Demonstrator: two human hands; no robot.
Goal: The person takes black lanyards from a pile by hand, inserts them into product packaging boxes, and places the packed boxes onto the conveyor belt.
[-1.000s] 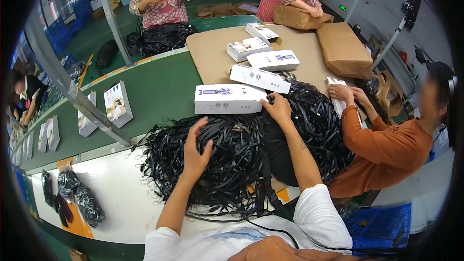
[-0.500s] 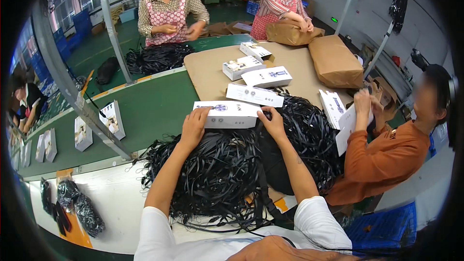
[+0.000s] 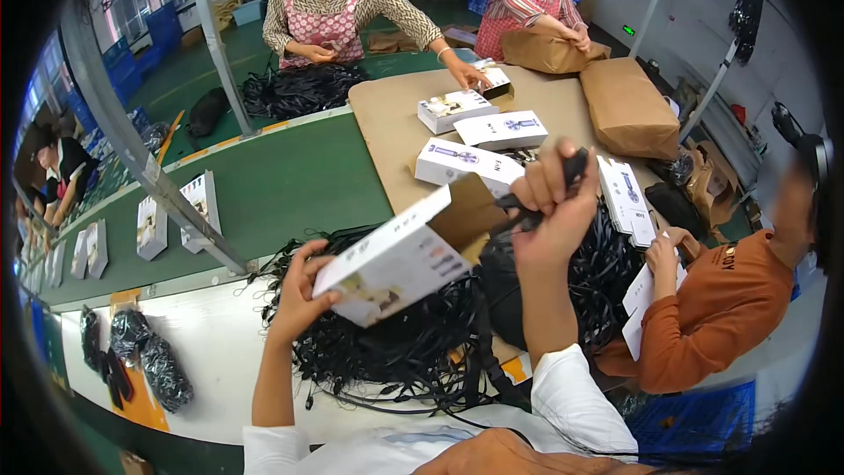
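My left hand (image 3: pixel 303 292) grips the closed end of a white printed carton (image 3: pixel 391 268), tilted above the pile. The carton's brown inner side shows at its open end, which faces my right hand (image 3: pixel 556 202). My right hand is closed around a folded black cable (image 3: pixel 576 167), held at the mouth of the carton; part of the cable is hidden by my fingers. Below both hands lies a large tangled heap of black cables (image 3: pixel 378 356). Just beyond, another white carton (image 3: pixel 466 161) lies on the brown cardboard.
More cartons (image 3: pixel 501 129) lie on the cardboard sheet (image 3: pixel 378 123), where a co-worker's hand (image 3: pixel 466 75) touches one. Brown paper parcels (image 3: pixel 629 110) stand at the far right. A co-worker in orange (image 3: pixel 721 308) handles a flat carton. Cartons stand on the green belt (image 3: pixel 290 176) beside a metal post (image 3: pixel 158 176).
My hands have lifted and tilted the carton, and its end is now open. My right hand has left it and holds a black cable. A co-worker across the table has reached to a carton.
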